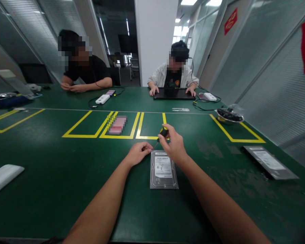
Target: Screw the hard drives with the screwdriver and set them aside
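Note:
A silver hard drive with a white label lies flat on the green table in front of me. My right hand is closed around the black-and-yellow handle of a screwdriver. The thin shaft slants down and left to the drive's far left corner. Beside that corner, my left hand has its thumb and fingertips pinched together close to the screwdriver's tip. Whatever is between those fingers, if anything, is too small to make out.
Another drive-like unit rests at the right. Beyond it stands a metal bowl of dark parts. A pink phone-like object lies within yellow tape. At the left edge is a white object. Two people sit opposite, one holding a black panel.

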A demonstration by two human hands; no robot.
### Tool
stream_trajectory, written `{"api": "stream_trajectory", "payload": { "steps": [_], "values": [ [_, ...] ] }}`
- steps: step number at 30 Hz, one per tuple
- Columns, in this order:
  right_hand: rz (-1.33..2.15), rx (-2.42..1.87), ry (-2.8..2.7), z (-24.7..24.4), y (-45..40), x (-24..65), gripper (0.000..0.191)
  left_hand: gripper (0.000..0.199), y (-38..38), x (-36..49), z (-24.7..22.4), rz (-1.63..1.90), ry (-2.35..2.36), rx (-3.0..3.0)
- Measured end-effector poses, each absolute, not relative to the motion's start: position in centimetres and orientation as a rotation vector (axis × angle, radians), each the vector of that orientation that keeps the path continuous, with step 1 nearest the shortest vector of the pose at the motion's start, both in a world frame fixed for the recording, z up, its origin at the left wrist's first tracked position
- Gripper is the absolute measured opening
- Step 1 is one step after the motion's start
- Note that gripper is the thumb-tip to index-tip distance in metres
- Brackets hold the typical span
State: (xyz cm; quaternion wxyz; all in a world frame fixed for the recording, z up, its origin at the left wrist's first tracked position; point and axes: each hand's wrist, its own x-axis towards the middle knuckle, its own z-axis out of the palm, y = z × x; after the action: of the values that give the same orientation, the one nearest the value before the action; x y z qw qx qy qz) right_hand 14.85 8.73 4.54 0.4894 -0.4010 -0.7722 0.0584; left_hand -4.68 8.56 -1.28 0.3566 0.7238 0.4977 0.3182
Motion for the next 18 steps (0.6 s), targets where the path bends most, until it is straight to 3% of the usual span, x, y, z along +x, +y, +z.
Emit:
{"api": "stream_trajectory", "payload": {
  "steps": [18],
  "values": [
    [0.187, -0.985, -1.883, 4.32, 9.13, 14.85, 0.037, 0.014, 8.61, -4.74, -1.23, 0.819, 1.283, 1.889]
  ]
}}
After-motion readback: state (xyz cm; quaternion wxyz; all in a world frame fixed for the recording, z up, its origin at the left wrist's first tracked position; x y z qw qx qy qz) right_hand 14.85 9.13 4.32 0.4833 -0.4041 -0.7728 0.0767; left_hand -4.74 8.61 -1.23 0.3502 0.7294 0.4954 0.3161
